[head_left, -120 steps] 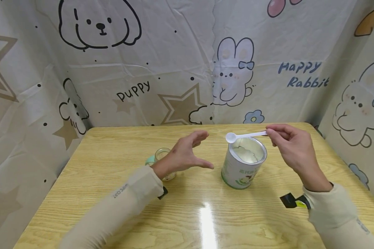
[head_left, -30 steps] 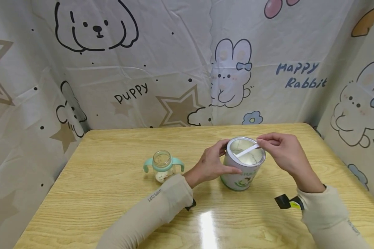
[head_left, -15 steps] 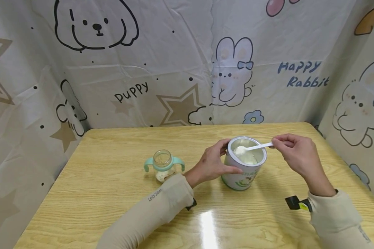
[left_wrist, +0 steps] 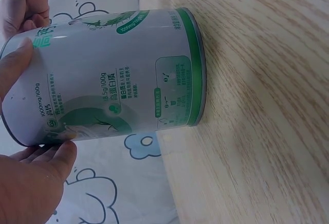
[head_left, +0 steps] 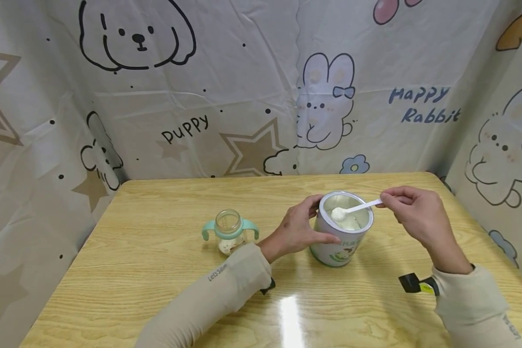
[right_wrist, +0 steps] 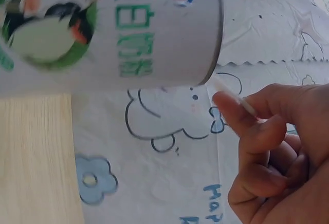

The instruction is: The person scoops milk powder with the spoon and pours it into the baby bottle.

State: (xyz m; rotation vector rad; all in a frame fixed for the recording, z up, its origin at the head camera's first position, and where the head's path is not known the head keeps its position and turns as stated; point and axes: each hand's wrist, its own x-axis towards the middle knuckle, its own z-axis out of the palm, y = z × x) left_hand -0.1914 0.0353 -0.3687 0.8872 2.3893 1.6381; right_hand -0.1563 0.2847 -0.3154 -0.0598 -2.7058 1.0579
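Observation:
A white and green milk powder tin (head_left: 348,244) stands upright on the table, its top uncovered and pale powder (head_left: 351,223) inside. My left hand (head_left: 295,226) grips its left side, thumb across the front and fingers round the back; the left wrist view shows the thumb and fingers on the tin (left_wrist: 103,75). Between thumb and fingers my right hand (head_left: 419,215) pinches the handle end of a white scoop (head_left: 364,206). The scoop's bowl, heaped with powder, is over the tin's mouth inside the rim. In the right wrist view, the tin hides the scoop's bowl from the right hand (right_wrist: 277,147).
A clear baby bottle (head_left: 228,234) with mint-green handles stands uncapped left of the tin, with some pale powder at its bottom. My left sleeve (head_left: 209,295) passes in front of it. A printed cloth (head_left: 252,96) hangs behind the wooden table (head_left: 156,217).
My left hand has moved right from beside the bottle and taken hold of the tin. The scoop has dipped into the tin and risen with powder; lately it has shifted slightly right.

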